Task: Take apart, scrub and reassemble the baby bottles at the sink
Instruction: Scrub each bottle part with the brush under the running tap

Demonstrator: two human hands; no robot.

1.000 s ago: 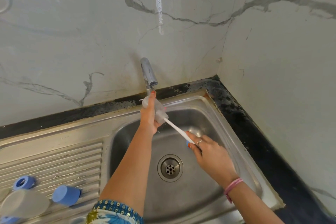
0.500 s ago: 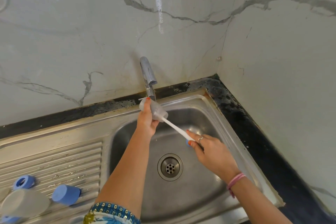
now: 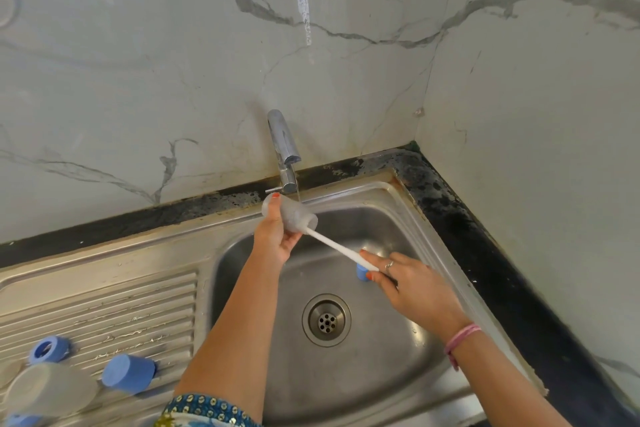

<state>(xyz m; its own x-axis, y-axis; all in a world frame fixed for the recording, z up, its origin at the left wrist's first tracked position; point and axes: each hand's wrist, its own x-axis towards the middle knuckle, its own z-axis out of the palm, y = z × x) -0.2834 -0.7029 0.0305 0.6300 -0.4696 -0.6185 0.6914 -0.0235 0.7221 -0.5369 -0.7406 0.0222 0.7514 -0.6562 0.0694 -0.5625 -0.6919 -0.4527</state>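
1. The clear bottle body lay tilted on its side just below the tap, over the back of the sink, its mouth turned toward the right hand; a thin stream of water seemed to run just behind it, probably to rinse while scrubbing
2. The left hand gripped the bottle with fingers wrapped around its far side, likely to steady it against the brush strokes
3. The white brush handle ran from the bottle's mouth down to the right hand, which pinched it between thumb and fingers beside its blue end cap, a hold that suited pushing and twisting
4. On the ribbed drainboard lay a blue cap, a blue ring and a frosted part, apparently set aside to drain
5. The brush head was hidden inside the cloudy bottle; the frosted part was blurred and partly cut off by the frame edge, so I could not tell exactly what it was
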